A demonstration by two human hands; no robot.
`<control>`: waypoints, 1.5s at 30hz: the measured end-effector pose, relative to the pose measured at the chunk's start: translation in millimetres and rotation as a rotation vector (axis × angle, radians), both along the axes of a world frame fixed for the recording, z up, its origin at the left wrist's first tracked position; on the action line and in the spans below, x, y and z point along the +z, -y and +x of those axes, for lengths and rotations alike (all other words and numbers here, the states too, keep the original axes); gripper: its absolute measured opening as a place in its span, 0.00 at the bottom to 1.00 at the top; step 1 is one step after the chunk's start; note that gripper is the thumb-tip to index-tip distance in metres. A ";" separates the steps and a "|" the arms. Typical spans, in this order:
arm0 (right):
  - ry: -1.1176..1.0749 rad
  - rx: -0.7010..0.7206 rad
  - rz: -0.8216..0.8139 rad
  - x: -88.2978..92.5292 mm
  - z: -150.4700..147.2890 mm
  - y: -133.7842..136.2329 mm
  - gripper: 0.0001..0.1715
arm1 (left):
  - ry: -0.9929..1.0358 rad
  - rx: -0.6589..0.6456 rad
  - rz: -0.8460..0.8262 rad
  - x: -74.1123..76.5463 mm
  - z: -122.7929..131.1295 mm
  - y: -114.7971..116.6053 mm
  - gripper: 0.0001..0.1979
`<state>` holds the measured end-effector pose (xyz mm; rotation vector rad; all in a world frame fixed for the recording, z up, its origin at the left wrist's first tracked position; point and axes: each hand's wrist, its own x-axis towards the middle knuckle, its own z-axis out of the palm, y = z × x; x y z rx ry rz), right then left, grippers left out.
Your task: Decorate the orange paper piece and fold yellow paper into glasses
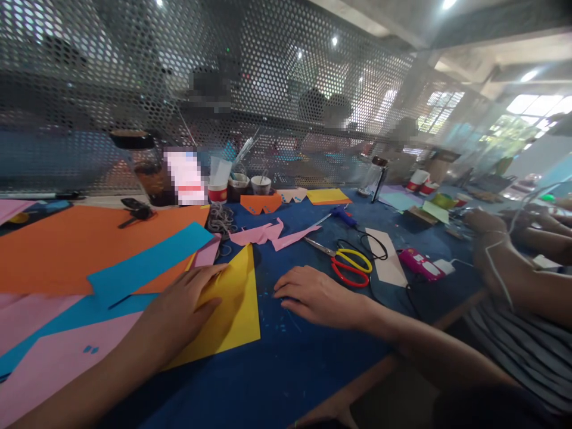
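Observation:
My left hand (183,307) lies flat on a yellow sheet of paper (235,310), fingers stretched toward its upper corner. My right hand (313,295) rests palm down on the blue table cover (277,369) just right of the yellow sheet, fingers loosely spread and holding nothing. Scissors with a yellow and a red handle (348,262) lie a little beyond my right hand. Pink paper scraps (272,234) lie farther back.
Orange (67,244), blue (143,262) and pink (53,351) sheets overlap at left. Cups (236,186), a jar (145,167) and paper pieces stand along a perforated metal screen (223,77). A pink device (417,262) with cable lies right. Another person's arms (513,262) work at far right.

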<state>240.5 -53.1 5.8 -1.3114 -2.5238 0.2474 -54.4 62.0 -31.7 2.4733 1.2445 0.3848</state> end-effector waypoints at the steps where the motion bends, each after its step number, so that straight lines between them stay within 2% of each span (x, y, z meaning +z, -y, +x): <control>1: -0.002 -0.010 0.000 0.0 -0.4 -1.5 0.13 | -0.006 -0.003 0.002 0.0 0.3 0.1 0.28; 9: 0.188 0.000 -0.003 4.6 -11.9 -22.6 0.10 | -0.007 -0.060 0.107 -6.1 -0.1 -0.8 0.26; 18: 0.188 0.100 -0.188 15.1 -11.4 -51.7 0.04 | 0.039 -0.102 0.170 -17.5 -4.1 -3.0 0.25; 27: 0.167 0.095 -0.145 17.2 -11.8 -45.5 0.06 | 0.027 -0.108 0.160 -12.9 -3.0 -0.1 0.25; 35: 0.151 0.065 -0.152 19.0 -10.9 -42.7 0.03 | -0.008 -0.105 0.165 -16.0 -3.4 -0.7 0.25; 45: 0.155 0.077 -0.137 17.2 -11.1 -41.8 0.05 | -0.031 -0.103 0.155 -15.0 -2.8 -0.5 0.24</control>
